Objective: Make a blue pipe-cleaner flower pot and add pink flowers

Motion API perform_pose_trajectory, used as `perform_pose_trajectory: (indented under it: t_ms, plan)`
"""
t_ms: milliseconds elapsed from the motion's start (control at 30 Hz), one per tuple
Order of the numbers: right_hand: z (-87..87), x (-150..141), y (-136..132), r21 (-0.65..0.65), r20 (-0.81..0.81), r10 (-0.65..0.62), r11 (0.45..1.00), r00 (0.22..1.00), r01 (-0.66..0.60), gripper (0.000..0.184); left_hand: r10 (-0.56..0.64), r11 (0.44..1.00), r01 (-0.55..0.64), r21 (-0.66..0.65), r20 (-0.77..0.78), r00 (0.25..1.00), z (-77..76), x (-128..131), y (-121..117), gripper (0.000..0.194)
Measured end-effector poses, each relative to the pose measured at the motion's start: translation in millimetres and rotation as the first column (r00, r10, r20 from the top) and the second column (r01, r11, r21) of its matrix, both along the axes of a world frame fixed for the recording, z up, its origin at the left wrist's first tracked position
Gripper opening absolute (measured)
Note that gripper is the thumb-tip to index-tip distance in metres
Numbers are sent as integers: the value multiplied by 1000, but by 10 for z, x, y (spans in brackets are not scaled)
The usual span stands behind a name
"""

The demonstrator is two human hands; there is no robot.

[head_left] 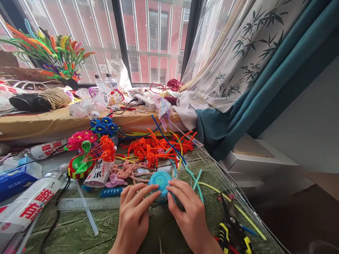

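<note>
A round, flat coil of light blue pipe cleaner (160,179) stands at the middle of the table, its spiral top facing up, with more blue below it. My left hand (135,210) presses its fingertips on the coil's left and near edge. From the other side, my right hand (186,208) grips the right edge between thumb and fingers. Turquoise pipe cleaners (196,180) lie just right of the coil. Left of it are pink pipe-cleaner pieces (127,169) and a lilac one (116,180).
Orange pipe-cleaner flowers (150,150) pile up behind. Black-and-yellow pliers (233,229) lie at the right front. Left are a clear ruler (87,203), a glue stick (88,211), labelled bottles (34,201) and a red-and-yellow pot (79,165). A windowsill (47,121) holds clutter.
</note>
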State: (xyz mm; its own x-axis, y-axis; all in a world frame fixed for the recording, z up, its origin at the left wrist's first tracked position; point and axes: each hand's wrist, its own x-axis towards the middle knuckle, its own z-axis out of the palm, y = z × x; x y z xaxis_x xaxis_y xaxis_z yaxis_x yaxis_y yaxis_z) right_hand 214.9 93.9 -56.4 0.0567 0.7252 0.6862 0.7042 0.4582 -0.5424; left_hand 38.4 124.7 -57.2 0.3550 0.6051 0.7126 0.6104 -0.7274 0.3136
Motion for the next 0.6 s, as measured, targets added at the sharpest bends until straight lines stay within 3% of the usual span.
perform_pose_trajectory:
  t_ms: [33, 167, 267, 367, 500, 600]
  plan:
    - [-28, 0, 6, -69, -29, -9, 998, 1000, 7, 24, -2, 1000, 2, -15, 31, 1000, 11, 6, 5, 47]
    - [-115, -31, 59, -340, -142, -7, 940, 990, -42, 87, -19, 997, 25, -67, 89, 996, 57, 1, 8, 43]
    - [-94, -48, 95, -435, -213, 4, 895, 977, -99, 82, -7, 974, 46, -220, 176, 984, 95, -7, -14, 37]
    - [-14, -39, 97, -421, -280, 30, 895, 959, -151, 70, 49, 916, 91, -391, 334, 941, 143, 24, -37, 30]
    - [51, -17, 70, -340, -330, 60, 923, 942, -178, 67, 119, 827, 150, -542, 429, 895, 155, 78, -30, 50]
    - [50, -13, 56, -316, -339, 75, 930, 938, -188, 70, 108, 727, 223, -650, 428, 897, 99, 75, -12, 63]
